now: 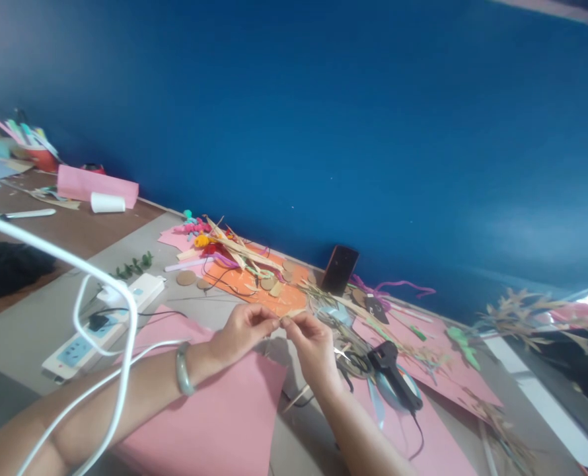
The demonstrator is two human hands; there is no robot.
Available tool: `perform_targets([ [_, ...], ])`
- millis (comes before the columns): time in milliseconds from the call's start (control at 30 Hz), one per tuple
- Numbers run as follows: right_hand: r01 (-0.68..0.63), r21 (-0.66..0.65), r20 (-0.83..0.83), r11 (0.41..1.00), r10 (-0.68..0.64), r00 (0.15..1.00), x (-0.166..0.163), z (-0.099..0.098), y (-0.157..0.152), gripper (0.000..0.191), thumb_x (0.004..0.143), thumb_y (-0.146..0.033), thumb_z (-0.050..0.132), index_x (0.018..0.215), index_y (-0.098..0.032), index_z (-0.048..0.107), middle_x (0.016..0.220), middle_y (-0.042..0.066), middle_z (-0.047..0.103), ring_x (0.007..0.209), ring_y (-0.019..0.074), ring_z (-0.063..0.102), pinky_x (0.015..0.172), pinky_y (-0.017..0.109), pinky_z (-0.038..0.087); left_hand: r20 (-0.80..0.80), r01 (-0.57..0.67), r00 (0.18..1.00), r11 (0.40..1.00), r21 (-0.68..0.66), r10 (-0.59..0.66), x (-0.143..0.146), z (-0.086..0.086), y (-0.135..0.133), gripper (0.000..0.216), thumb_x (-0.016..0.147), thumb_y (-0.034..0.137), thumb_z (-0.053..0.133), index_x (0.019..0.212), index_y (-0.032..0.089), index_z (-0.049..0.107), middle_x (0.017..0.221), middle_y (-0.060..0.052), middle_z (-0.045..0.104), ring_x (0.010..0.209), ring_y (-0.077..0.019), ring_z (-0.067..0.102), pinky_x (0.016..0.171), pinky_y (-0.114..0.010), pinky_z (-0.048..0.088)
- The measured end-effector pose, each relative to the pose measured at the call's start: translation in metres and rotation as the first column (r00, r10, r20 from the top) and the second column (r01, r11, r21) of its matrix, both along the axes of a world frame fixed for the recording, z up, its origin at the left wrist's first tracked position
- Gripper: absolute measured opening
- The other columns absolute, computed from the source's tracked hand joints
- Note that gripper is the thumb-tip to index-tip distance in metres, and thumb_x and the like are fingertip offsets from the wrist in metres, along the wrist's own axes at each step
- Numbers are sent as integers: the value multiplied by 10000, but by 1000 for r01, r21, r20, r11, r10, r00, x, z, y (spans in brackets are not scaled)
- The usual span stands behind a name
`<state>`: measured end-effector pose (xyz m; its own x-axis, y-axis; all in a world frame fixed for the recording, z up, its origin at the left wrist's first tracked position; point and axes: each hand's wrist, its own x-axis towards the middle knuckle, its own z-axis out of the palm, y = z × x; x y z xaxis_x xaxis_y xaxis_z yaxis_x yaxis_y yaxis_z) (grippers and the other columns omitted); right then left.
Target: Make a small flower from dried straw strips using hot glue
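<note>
My left hand [242, 336], with a pale green bangle [183, 368] on its wrist, pinches thumb and fingers together above the middle of the table. Fingertip to fingertip with it, my right hand [315, 352] is closed in a similar pinch. What lies between the fingertips is too small and blurred to name. Pink paper sheets [209, 413] lie below my hands. Just past the fingertips, an orange sheet [239, 284] carries dry straw-like strips [239, 251] and brown discs [185, 277]. Right of my right hand lie scissors [356, 362] and a black glue gun [396, 377].
A white power strip [103, 330] lies at left, and a thick white cable [120, 291] loops in front of my left forearm. A dark phone [340, 270] leans on the blue wall [324, 119]. A paper cup [108, 202] lies on its side; dried stems [532, 317] stick out at right.
</note>
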<state>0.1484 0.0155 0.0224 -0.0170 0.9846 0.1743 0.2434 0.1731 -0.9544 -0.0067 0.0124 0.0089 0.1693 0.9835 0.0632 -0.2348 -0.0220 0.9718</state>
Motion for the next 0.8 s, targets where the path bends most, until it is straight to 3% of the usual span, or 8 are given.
perform_targets([
  [567, -72, 33, -82, 997, 75, 994, -4, 7, -3, 187, 761, -280, 662, 613, -171, 632, 581, -7, 590, 588, 132, 519, 605, 257, 420, -15, -6, 1000, 1000, 11, 7, -1, 5, -1, 198, 747, 309, 701, 668, 143, 627, 563, 24, 546, 562, -96, 481, 577, -225, 373],
  [800, -117, 17, -148, 993, 118, 982, -5, 8, -4, 117, 725, -280, 699, 730, -165, 681, 713, 37, 679, 673, 161, 594, 671, 287, 477, 18, -19, 1000, 999, 32, 18, -2, 3, 2, 175, 757, 298, 689, 687, 149, 627, 580, 22, 555, 579, -106, 495, 600, -234, 392],
])
